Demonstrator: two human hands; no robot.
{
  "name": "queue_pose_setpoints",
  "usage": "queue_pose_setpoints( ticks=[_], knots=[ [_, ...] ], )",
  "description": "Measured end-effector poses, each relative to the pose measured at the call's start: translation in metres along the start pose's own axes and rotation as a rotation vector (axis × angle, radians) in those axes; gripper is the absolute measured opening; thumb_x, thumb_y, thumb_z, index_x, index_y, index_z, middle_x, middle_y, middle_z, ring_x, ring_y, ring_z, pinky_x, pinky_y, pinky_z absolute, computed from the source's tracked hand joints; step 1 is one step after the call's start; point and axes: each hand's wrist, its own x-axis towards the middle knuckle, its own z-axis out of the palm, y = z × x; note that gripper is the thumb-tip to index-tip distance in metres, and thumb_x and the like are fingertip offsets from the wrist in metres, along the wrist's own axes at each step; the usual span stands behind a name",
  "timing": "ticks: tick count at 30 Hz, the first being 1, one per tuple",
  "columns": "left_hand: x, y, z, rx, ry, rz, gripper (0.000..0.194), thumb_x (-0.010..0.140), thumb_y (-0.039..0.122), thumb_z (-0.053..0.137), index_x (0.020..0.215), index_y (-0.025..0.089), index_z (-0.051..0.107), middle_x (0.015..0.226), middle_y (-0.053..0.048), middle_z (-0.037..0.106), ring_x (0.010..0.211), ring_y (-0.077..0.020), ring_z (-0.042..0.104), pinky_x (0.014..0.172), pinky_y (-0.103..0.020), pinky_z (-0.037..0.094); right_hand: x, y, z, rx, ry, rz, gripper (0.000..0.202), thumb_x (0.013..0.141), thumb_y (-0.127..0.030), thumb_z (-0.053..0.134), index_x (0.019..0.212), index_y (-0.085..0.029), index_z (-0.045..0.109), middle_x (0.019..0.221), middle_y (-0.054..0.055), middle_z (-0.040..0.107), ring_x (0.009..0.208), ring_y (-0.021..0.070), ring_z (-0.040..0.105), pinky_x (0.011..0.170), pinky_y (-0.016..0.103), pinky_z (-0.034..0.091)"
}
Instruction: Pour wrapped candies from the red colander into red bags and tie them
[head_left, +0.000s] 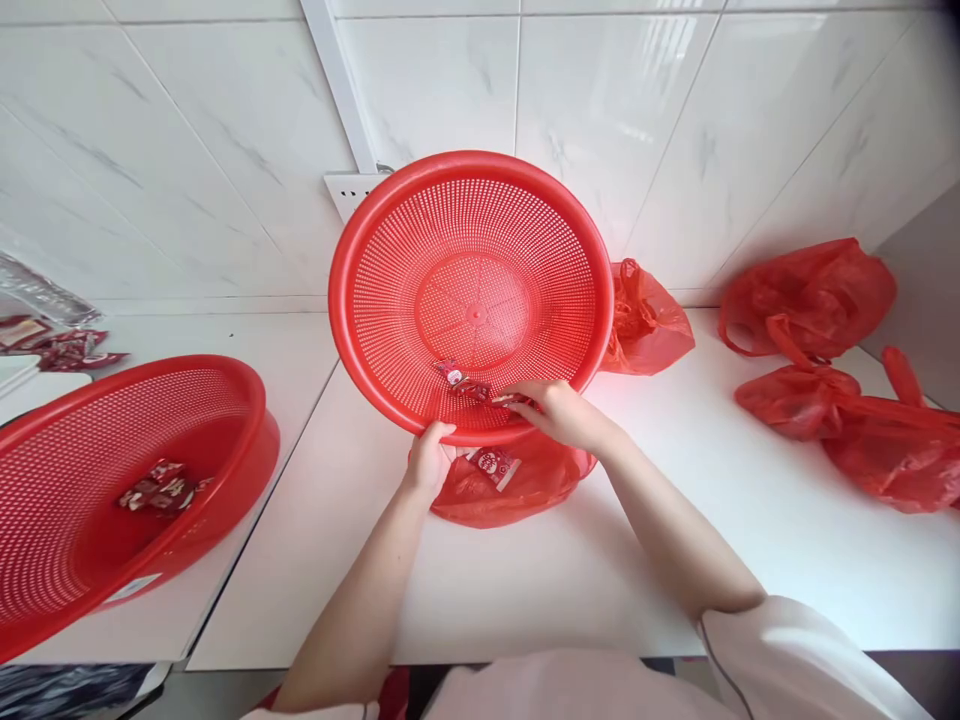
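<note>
A round red plastic basket (472,168) with perforated walls is tilted toward me above the white table. My left hand (431,460) grips its near rim, the thumb over the edge. Inside the near wall lie several small wrapped packets (472,389), dark red and pink. My right hand (551,408) reaches over the rim with its fingers closed around a dark red packet among them. Below the near rim a red plastic bag (480,508) lies on the table, with a red-and-white packet (495,466) at its mouth. The basket hides the rest of this bag.
At the left a second red basket (259,440) holds several dark red packets (161,490). More packets (71,350) lie behind it. Tied red bags (649,320) stand behind and to the right (810,295). A power strip (346,192) sits against the tiled wall (247,130).
</note>
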Motion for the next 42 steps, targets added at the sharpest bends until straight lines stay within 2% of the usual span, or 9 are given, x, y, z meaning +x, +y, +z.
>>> queue_pose_setpoints(
  ticks=[4, 10, 15, 21, 28, 32, 35, 38, 42],
  knots=[
    [0.001, -0.001, -0.001, 0.003, 0.006, -0.001, 0.013, 0.062, 0.024, 0.064, 0.071, 0.016, 0.06, 0.075, -0.006, 0.069, 0.097, -0.03, 0.068, 0.08, -0.042, 0.057, 0.001, 0.003, -0.001, 0.029, 0.075, 0.13, 0.022, 0.093, -0.024, 0.055, 0.109, -0.02, 0.07, 0.086, 0.004, 0.074, 0.074, 0.0159, 0.066, 0.072, 0.027, 0.05],
    [0.001, -0.001, -0.001, 0.01, -0.011, -0.005, 0.015, 0.063, 0.024, 0.063, 0.075, 0.015, 0.062, 0.079, -0.006, 0.071, 0.097, -0.0301, 0.068, 0.081, -0.043, 0.057, 0.001, 0.001, -0.002, 0.099, 0.068, 0.128, 0.021, 0.093, -0.031, 0.056, 0.103, -0.019, 0.07, 0.087, 0.003, 0.072, 0.076, 0.0149, 0.063, 0.073, 0.026, 0.046],
    [0.0, 0.0, 0.001, 0.012, 0.011, -0.004, 0.017, 0.062, 0.023, 0.064, 0.077, 0.014, 0.063, 0.079, -0.007, 0.071, 0.094, -0.0314, 0.069, 0.081, -0.045, 0.057, -0.003, -0.007, -0.012, 0.18, 0.016, 0.12, 0.032, 0.09, -0.045, 0.058, 0.078, -0.017, 0.062, 0.066, -0.003, 0.058, 0.058, 0.0097, 0.046, 0.057, 0.023, 0.037],
    [0.0, 0.001, 0.001, 0.03, 0.047, 0.047, 0.02, 0.062, 0.023, 0.065, 0.079, 0.014, 0.065, 0.083, -0.007, 0.071, 0.093, -0.0317, 0.07, 0.083, -0.048, 0.056, -0.007, -0.01, -0.018, 0.196, -0.118, 0.114, 0.025, 0.089, -0.041, 0.061, 0.085, -0.017, 0.068, 0.073, 0.001, 0.068, 0.063, 0.0129, 0.058, 0.062, 0.026, 0.044],
    [-0.002, -0.001, 0.002, 0.059, 0.019, 0.037, 0.021, 0.063, 0.023, 0.065, 0.082, 0.016, 0.067, 0.086, -0.007, 0.073, 0.099, -0.0321, 0.069, 0.082, -0.044, 0.057, -0.005, -0.009, -0.01, -0.069, 0.021, 0.075, 0.021, 0.095, -0.031, 0.053, 0.1, -0.017, 0.068, 0.097, 0.008, 0.071, 0.086, 0.0186, 0.065, 0.079, 0.031, 0.049],
    [-0.008, -0.008, 0.004, 0.048, -0.067, -0.015, 0.019, 0.065, 0.024, 0.067, 0.084, 0.018, 0.069, 0.087, -0.006, 0.074, 0.104, -0.033, 0.067, 0.081, -0.04, 0.057, -0.003, -0.008, 0.001, -0.057, 0.056, 0.047, 0.034, 0.096, -0.033, 0.052, 0.127, -0.019, 0.057, 0.123, 0.011, 0.063, 0.113, 0.0237, 0.061, 0.097, 0.038, 0.047],
    [-0.013, -0.014, 0.006, 0.053, -0.122, -0.022, 0.019, 0.068, 0.023, 0.068, 0.086, 0.02, 0.071, 0.086, -0.006, 0.075, 0.103, -0.0336, 0.068, 0.08, -0.04, 0.057, -0.001, -0.007, 0.013, -0.067, 0.023, 0.054, 0.05, 0.096, -0.033, 0.053, 0.143, -0.022, 0.042, 0.133, 0.013, 0.058, 0.122, 0.0256, 0.056, 0.098, 0.041, 0.048],
    [-0.014, -0.017, 0.007, 0.061, -0.144, -0.025, 0.019, 0.069, 0.022, 0.068, 0.088, 0.021, 0.072, 0.083, -0.005, 0.075, 0.1, -0.0333, 0.069, 0.079, -0.041, 0.057, 0.0, -0.005, 0.023, -0.108, -0.021, 0.063, 0.048, 0.095, -0.032, 0.053, 0.14, -0.019, 0.043, 0.124, 0.014, 0.063, 0.113, 0.0247, 0.061, 0.09, 0.038, 0.05],
    [-0.011, -0.017, 0.006, 0.055, -0.134, -0.05, 0.021, 0.067, 0.022, 0.068, 0.088, 0.023, 0.072, 0.087, -0.004, 0.075, 0.1, -0.0326, 0.069, 0.08, -0.041, 0.057, 0.002, -0.004, 0.027, -0.119, -0.016, 0.083, 0.022, 0.096, -0.029, 0.05, 0.113, -0.018, 0.06, 0.1, 0.009, 0.068, 0.084, 0.0173, 0.064, 0.071, 0.027, 0.047]
  ],
)
